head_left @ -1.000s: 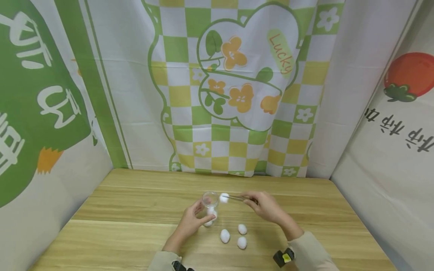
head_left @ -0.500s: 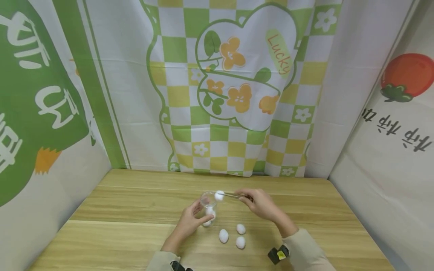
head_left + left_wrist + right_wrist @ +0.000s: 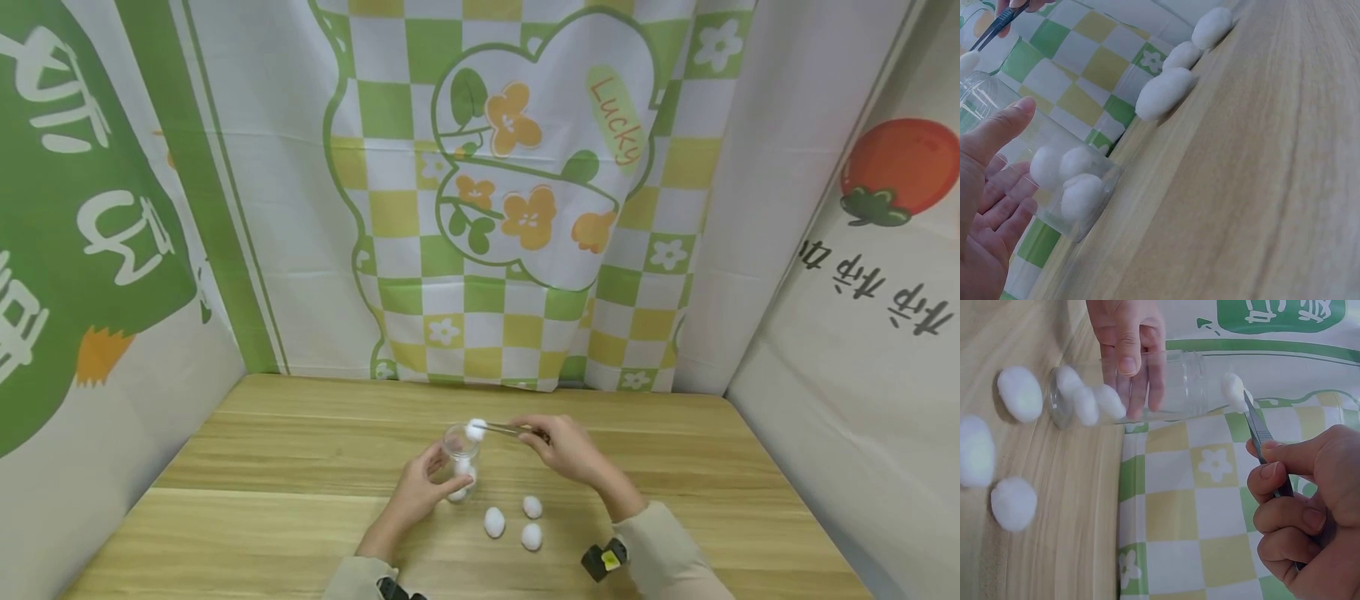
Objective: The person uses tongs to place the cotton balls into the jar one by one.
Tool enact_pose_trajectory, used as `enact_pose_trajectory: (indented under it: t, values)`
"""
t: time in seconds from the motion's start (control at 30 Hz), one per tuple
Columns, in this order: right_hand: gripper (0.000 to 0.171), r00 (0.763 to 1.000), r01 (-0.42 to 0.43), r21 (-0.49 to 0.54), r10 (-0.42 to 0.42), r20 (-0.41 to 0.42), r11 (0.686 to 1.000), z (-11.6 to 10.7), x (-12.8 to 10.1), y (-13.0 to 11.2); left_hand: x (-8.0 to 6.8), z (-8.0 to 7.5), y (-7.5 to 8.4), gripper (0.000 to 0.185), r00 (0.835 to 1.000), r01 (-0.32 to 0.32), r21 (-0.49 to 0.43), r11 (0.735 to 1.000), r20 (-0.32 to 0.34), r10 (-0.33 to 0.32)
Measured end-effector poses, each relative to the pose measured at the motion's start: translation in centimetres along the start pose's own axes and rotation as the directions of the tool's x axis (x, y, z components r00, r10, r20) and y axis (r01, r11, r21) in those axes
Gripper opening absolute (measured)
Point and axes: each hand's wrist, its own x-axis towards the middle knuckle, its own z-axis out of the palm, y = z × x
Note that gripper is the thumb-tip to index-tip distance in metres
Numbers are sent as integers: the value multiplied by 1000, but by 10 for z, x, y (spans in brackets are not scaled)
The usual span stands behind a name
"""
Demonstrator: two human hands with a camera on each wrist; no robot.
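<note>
Three cotton balls sit inside the clear jar, a fourth ball is in the air just above its mouth, and three loose balls lie on the table, so I would judge the filling to be about halfway, with the raised ball not yet in. The jar stands upright in the lower middle of the head frame, its mouth uncovered; its balls are bunched near the bottom and the upper part holds none. In the right wrist frame a gap shows between the raised ball and the rim. The left hand is half closed round the jar, thumb on one side and fingers on the other. The right hand has its fingers curled tightly round the tweezers, whose tips pinch the fourth ball. The loose ones, lower centre of the head frame, appear at the left of the right wrist frame
</note>
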Motion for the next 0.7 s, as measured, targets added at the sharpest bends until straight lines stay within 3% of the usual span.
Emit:
enact_pose_trajectory:
  t: [0.23,0.7]
  values:
    - [25,999,53,-34,-52,5,998,7,3,0,0,0,0,77,1000,-4,-1,1000,-5,4]
    - [25,999,34,-35,-33,14,999,17,7,0,-1,0,1,73,1000,-13,-17,1000,-5,13]
